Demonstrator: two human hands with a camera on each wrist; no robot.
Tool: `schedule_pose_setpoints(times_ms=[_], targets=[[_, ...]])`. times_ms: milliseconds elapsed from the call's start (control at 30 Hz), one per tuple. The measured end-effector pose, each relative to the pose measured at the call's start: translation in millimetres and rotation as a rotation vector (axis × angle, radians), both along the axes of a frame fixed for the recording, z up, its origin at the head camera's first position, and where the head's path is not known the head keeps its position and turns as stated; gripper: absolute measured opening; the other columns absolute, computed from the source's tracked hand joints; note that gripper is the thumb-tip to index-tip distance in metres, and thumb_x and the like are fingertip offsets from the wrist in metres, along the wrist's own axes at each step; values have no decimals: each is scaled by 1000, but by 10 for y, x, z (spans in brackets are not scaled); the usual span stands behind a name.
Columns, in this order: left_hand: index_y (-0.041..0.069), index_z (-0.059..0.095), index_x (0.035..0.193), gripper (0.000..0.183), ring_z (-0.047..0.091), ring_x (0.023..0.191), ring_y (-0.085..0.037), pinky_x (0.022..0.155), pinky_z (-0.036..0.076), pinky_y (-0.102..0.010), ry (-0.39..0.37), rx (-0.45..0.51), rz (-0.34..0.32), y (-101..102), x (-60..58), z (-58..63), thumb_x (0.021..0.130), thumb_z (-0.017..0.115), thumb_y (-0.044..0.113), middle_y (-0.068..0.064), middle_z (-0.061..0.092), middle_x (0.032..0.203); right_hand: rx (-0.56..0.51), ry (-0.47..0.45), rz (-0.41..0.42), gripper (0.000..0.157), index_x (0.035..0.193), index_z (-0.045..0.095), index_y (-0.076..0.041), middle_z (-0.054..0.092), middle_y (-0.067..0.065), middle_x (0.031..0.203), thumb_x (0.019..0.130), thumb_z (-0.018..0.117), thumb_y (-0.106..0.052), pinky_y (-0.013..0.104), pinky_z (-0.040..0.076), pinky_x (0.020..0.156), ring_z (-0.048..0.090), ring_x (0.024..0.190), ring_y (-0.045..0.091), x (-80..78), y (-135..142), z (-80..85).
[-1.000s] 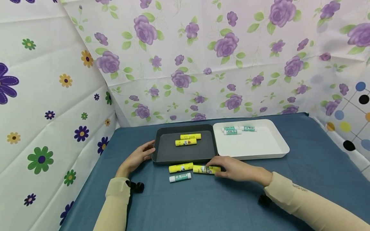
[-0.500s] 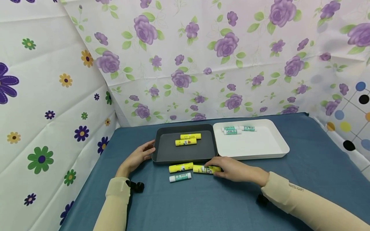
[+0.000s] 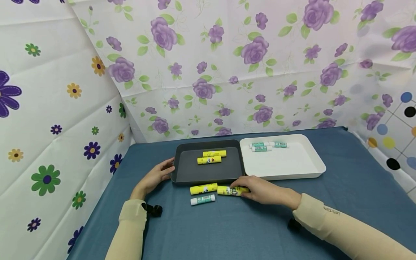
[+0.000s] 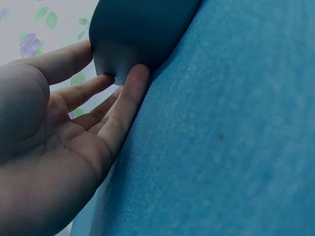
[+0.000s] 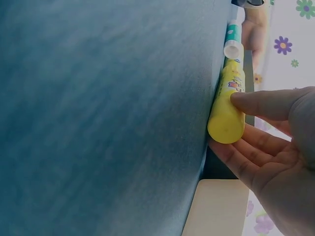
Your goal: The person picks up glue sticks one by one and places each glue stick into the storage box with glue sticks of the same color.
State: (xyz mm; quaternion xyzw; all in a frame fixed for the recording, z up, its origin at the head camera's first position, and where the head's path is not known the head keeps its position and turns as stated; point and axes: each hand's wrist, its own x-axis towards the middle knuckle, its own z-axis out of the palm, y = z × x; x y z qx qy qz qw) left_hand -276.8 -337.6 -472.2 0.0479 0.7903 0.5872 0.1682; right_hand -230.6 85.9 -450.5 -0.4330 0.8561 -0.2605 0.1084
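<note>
Barely anything has shifted over the last second: in the head view, your right sleeve has slipped slightly inward, while the sticks and both trays have stayed put. Your right hand pinches the near yellow glue stick, which lies on the blue cloth just in front of the dark tray, end to end with a second yellow stick. A loose green-and-white stick lies closer to you. Inside the dark tray are two yellow sticks; three green-and-white sticks lie in the white tray.

In the left wrist view, your left hand has its fingers loosely extended, tips touching the dark tray's corner without closing round it; I'd call that a steadying touch.

In the right wrist view, your thumb presses one side of the near yellow glue stick and your fingers meet the other, parted only by its thickness. You seem to be settling your hold rather than carrying: as I judge it, that stick isn't placed yet, and three remain outside the trays
</note>
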Motion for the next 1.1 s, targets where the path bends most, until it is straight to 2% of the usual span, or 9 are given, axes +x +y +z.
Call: schedule_pose_setpoints(times_ms=[200, 400, 633, 900, 1100], targets=[[17, 22, 158, 64, 28, 143, -34, 112, 31, -56, 1, 0, 0, 1, -6, -4, 103, 53, 31, -15, 25, 157, -19, -3, -3, 38, 133, 61, -20, 62, -5, 120, 96, 65, -12, 30, 52, 86, 59, 105, 9, -4, 17, -9], [17, 22, 158, 65, 29, 142, -34, 112, 31, -55, 2, -4, 0, 1, -9, -3, 103, 53, 32, -15, 26, 157, -41, -4, -8, 37, 131, 62, -19, 62, -5, 119, 95, 66, -10, 29, 52, 82, 59, 102, 8, 20, 35, 50], [17, 22, 158, 65, 28, 143, -34, 112, 32, -55, 6, -11, -1, -3, -9, -5, 103, 53, 32, -16, 25, 157, -84, -25, -18, 39, 131, 62, -22, 61, -10, 120, 94, 67, -11, 30, 52, 85, 59, 105, 7, 18, 52, 168], [19, 23, 157, 63, 30, 142, -31, 112, 33, -53, -4, -18, 17, -6, -11, 1, 103, 53, 32, -12, 28, 156, -170, -26, -9, 39, 131, 62, -20, 61, -9, 122, 94, 68, -9, 32, 53, 85, 59, 107, 8, -57, 54, 329], [19, 24, 157, 63, 31, 142, -31, 112, 33, -53, -10, -23, 26, 0, -15, -4, 103, 53, 31, -11, 29, 155, -174, -17, -29, 39, 130, 63, -19, 62, -8, 121, 93, 68, -8, 32, 53, 86, 59, 106, 9, -129, 57, 425]])
